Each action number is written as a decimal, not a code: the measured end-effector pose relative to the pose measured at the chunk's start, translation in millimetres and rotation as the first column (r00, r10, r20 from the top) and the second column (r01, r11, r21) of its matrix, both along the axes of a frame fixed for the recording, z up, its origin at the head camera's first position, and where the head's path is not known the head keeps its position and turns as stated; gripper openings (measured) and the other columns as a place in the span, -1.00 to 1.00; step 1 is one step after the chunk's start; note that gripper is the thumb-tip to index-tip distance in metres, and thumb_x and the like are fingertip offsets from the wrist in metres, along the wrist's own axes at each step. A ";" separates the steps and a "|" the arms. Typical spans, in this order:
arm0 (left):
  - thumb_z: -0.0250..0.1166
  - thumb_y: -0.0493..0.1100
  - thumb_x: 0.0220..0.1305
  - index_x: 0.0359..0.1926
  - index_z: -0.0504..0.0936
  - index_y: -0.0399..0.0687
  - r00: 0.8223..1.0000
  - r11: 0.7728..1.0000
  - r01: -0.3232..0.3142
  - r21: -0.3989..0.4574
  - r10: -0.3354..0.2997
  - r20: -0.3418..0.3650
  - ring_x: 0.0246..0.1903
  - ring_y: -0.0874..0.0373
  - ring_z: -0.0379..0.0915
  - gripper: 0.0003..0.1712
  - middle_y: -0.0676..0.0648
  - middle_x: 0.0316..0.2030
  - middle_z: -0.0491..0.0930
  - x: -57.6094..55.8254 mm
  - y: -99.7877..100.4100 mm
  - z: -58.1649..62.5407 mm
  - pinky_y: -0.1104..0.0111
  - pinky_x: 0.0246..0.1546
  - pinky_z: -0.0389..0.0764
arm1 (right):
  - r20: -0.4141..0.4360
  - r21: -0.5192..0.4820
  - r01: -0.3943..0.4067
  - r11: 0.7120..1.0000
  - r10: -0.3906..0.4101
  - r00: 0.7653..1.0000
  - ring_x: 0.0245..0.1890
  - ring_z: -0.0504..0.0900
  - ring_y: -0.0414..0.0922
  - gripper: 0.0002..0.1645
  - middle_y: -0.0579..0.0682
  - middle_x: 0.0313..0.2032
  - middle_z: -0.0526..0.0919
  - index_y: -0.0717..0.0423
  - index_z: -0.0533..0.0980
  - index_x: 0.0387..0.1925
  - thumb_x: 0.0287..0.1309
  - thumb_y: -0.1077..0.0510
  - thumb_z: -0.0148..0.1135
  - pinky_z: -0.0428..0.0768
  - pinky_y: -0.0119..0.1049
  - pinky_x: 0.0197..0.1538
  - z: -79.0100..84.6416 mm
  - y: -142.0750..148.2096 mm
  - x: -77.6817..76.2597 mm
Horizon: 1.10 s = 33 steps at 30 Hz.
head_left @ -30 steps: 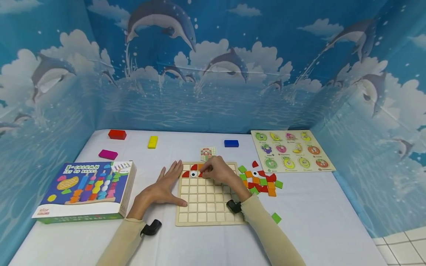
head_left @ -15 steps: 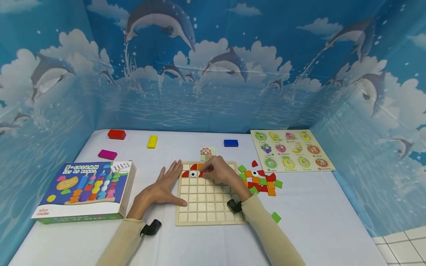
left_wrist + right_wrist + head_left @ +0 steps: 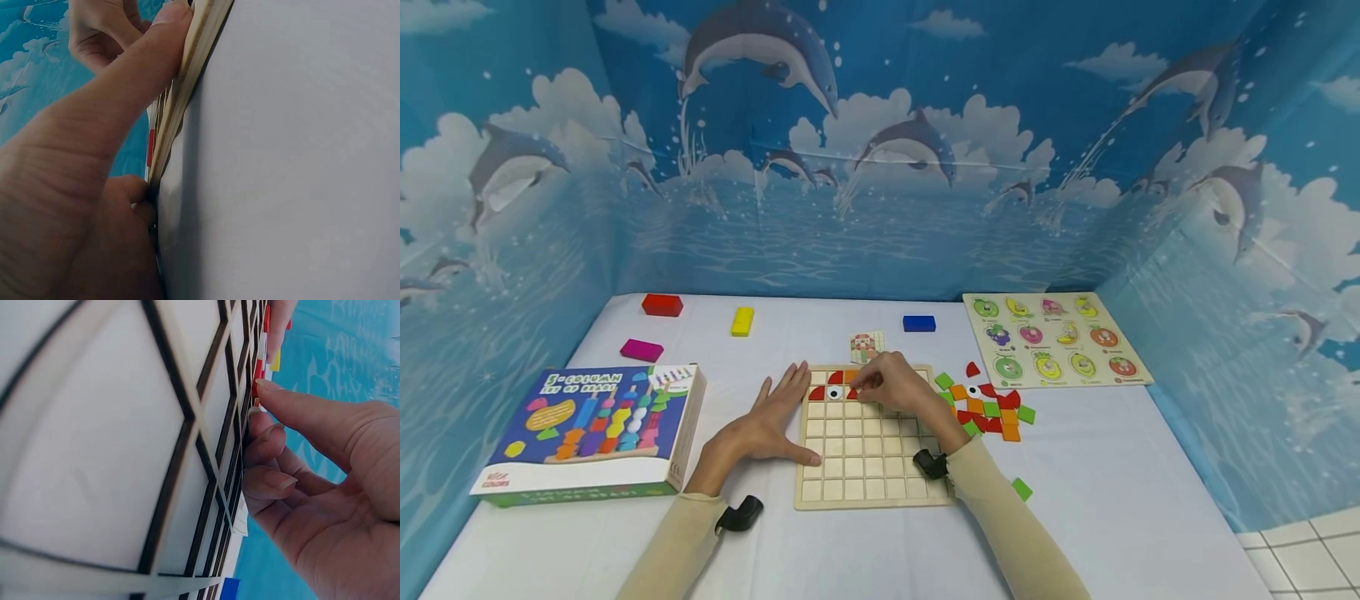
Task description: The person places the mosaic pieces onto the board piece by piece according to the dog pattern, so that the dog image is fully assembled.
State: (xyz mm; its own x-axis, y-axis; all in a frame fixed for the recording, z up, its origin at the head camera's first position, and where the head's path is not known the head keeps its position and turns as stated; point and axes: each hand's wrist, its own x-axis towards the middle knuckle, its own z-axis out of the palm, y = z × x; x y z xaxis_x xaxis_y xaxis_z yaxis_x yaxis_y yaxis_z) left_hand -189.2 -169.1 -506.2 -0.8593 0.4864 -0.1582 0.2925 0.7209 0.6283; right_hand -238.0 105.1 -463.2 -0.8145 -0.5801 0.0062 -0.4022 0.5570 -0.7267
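Observation:
A square wooden grid board [image 3: 853,467] lies on the white table. My left hand [image 3: 767,433] rests along its left edge, fingers spread; in the left wrist view the thumb [image 3: 137,81] touches the board's side. With curled fingers, my right hand [image 3: 895,383] pinches a red curved tile [image 3: 852,394] at a cell in the second row. The right wrist view shows the thumb [image 3: 306,409] against a red tile [image 3: 258,378]. Beside it in the grid sit a white eye tile [image 3: 835,392], red tiles [image 3: 817,393] and an orange tile [image 3: 851,377], partly covered by my hand.
Loose red, orange and green tiles [image 3: 992,410] lie right of the board. A small pattern card [image 3: 867,345] sits behind it. A bead-set box [image 3: 591,433] stands left, a fruit puzzle board [image 3: 1056,342] at back right. Coloured blocks, including a blue block [image 3: 919,323], lie at the back.

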 end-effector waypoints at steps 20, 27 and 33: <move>0.70 0.47 -0.19 0.76 -0.24 -0.10 1.000 1.000 -0.002 0.011 0.002 0.001 0.73 -0.02 -0.60 0.78 -0.08 0.76 -0.37 -0.7 -1.5 -1.3 -0.09 0.67 -0.55 | -0.015 0.008 -0.021 1.000 0.021 1.000 -0.36 0.67 -0.25 -0.86 0.06 -0.21 0.85 0.21 0.83 -0.13 0.37 0.36 0.42 0.66 -0.38 -0.24 5.6 3.1 1.1; 0.70 0.47 -0.20 0.76 -0.24 -0.10 1.000 1.000 -0.013 -0.008 0.013 -0.003 0.73 -0.02 -0.60 0.79 -0.08 0.76 -0.38 0.6 -2.4 -1.4 -0.09 0.67 -0.54 | -0.114 -0.043 -0.037 0.998 0.032 0.993 -0.37 0.66 -0.14 -0.85 0.14 -0.19 0.84 0.32 0.80 -0.09 0.36 0.37 0.42 0.64 -0.35 -0.28 25.6 29.1 2.9; 0.72 0.44 -0.19 0.75 -0.19 -0.20 1.000 0.998 0.004 0.061 -0.004 -0.001 0.72 -0.13 -0.58 0.77 -0.18 0.75 -0.33 3.0 -0.5 4.5 -0.16 0.65 -0.55 | -0.173 -0.029 0.094 0.995 -0.098 0.980 -0.38 0.65 -0.09 -0.85 0.05 -0.31 0.79 0.30 0.80 -0.13 0.27 0.36 0.51 0.63 -0.35 -0.34 29.8 93.0 6.4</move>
